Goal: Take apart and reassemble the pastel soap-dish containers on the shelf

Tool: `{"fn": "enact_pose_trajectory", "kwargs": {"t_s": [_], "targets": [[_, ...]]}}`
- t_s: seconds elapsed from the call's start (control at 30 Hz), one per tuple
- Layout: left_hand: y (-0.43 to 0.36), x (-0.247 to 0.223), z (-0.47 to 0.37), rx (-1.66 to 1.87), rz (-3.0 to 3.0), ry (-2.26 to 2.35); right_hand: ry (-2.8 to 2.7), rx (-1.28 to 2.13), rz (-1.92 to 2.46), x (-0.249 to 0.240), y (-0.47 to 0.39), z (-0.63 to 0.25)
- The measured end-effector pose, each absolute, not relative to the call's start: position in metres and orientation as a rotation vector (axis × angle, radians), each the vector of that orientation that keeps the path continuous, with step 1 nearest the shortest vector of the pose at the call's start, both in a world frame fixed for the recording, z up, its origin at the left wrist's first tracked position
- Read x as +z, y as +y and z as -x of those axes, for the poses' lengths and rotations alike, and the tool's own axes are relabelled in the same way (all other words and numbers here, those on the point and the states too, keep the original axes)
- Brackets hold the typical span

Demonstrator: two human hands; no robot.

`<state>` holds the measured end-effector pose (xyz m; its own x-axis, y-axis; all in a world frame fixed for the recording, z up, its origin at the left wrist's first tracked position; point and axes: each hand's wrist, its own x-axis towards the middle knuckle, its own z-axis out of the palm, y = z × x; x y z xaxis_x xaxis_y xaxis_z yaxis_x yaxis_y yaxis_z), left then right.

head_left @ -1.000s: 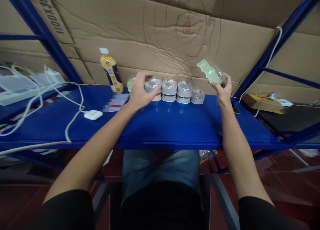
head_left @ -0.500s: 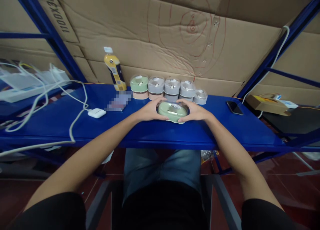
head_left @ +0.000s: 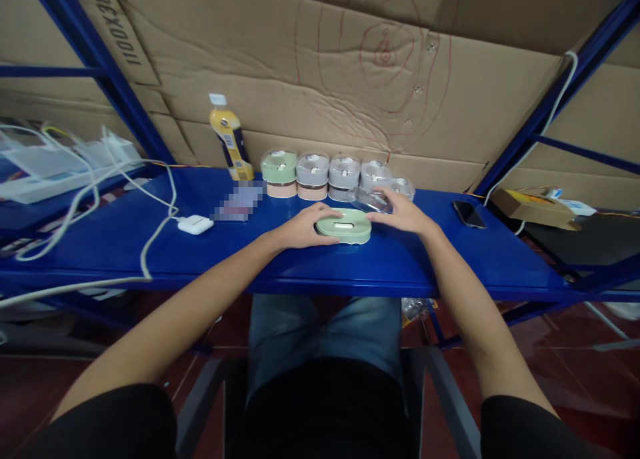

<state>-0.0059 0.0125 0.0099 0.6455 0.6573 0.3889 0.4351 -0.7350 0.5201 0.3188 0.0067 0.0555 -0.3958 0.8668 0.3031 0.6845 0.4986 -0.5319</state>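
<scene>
A green oval box point(head_left: 350, 227) with a small pale piece point(head_left: 343, 225) in its middle lies on the blue table, its top uncovered. My left hand point(head_left: 311, 226) is closed around the box's left end, thumb at the front and fingers behind. Just to the right, my right hand point(head_left: 400, 211) grips a clear plastic lid point(head_left: 373, 200), which is tilted and held apart from the box. Behind them stands a row of similar lidded boxes in stacks: a green one point(head_left: 279, 166) over a pink one point(head_left: 281, 190), and several grey ones point(head_left: 345, 170).
Left of the row stands a yellow drink bottle point(head_left: 231, 139). A blurred flat item point(head_left: 239, 201), a white earbud case point(head_left: 195, 224) and white cables point(head_left: 146, 246) lie on the left. A phone point(head_left: 469, 214) and an open cardboard box point(head_left: 533, 209) are on the right.
My right hand has lifted the clear lid off the green box and carried it right and back. The left hand still holds the box in nearly the same spot.
</scene>
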Motion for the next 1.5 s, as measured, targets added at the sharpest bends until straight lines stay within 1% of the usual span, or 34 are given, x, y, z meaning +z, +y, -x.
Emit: {"fn": "enact_pose_trajectory", "kwargs": {"t_s": [0.1,0.3,0.47,0.6,0.87,1.0,1.13,1.27,1.4,1.5], "targets": [[0.008,0.012,0.004,0.766,-2.507,0.841,-2.176,0.494,1.419,0.056,0.014,-0.339],[0.012,0.019,0.010,0.880,-2.398,0.851,-2.176,0.587,1.447,0.055,0.023,-0.354],[0.027,0.029,0.037,0.958,-2.338,1.062,-2.216,0.562,1.456,0.058,0.024,-0.359],[0.036,0.029,0.057,0.923,-2.329,1.273,-2.318,0.569,1.485,0.053,0.026,-0.360],[0.042,0.021,0.063,0.828,-2.267,1.410,-2.326,0.562,1.502,0.048,0.030,-0.361],[0.037,0.022,0.061,0.859,-2.295,1.352,-2.310,0.544,1.522,0.052,0.026,-0.358],[0.026,0.022,0.045,0.951,-2.372,1.108,-2.159,0.516,1.485,0.059,0.020,-0.356],[0.016,0.018,0.022,0.908,-2.417,0.955,-2.034,0.535,1.286,0.066,0.012,-0.347],[0.010,0.013,0.008,0.899,-2.448,0.857,-2.157,0.590,1.061,0.064,0.005,-0.323],[0.008,0.008,0.003,0.925,-2.377,0.887,-2.269,0.537,0.961,0.057,0.006,-0.302]]}}
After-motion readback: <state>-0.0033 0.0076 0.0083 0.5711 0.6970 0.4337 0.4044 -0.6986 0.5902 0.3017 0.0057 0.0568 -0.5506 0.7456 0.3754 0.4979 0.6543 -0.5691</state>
